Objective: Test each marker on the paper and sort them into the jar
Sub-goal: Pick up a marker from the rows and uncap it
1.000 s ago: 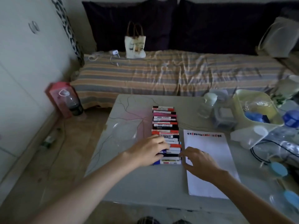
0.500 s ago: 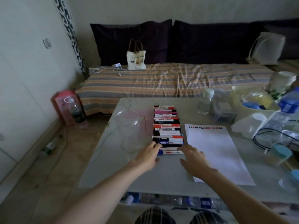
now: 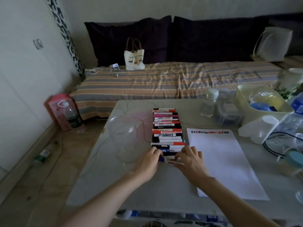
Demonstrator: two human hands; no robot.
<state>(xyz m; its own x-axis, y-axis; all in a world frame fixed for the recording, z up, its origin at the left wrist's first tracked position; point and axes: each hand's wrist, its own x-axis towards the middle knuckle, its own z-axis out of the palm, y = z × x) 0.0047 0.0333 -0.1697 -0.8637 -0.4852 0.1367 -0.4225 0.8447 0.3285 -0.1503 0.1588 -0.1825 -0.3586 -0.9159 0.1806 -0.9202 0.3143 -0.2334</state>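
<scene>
Marker labels are barcodes and small print – too blurred to read. Paper (image 3: pixel 219 159) has a row of red and black test marks along its far edge, also unreadable.

Jar (image 3: pixel 123 135): clear glass, upright, just left of the marker row (image 3: pixel 167 128); looks empty as far as the glass shows. Paper lies just right of the row. Pale bin (image 3: pixel 246 95) further right of the row holds blue and yellow items in plastic. Small clear bottle (image 3: pixel 209 105) with white cap stands between row and bin.

Markers lie side by side in one column on the surface (image 3: pixel 131 185) – white barrels, caps red, black, one pink, some blue.

Left hand (image 3: pixel 150 163) grip pinches the blue-capped marker (image 3: pixel 162 159) at the near end of the row. Right hand (image 3: pixel 190 161) has fingers curled on that marker's other end.
</scene>
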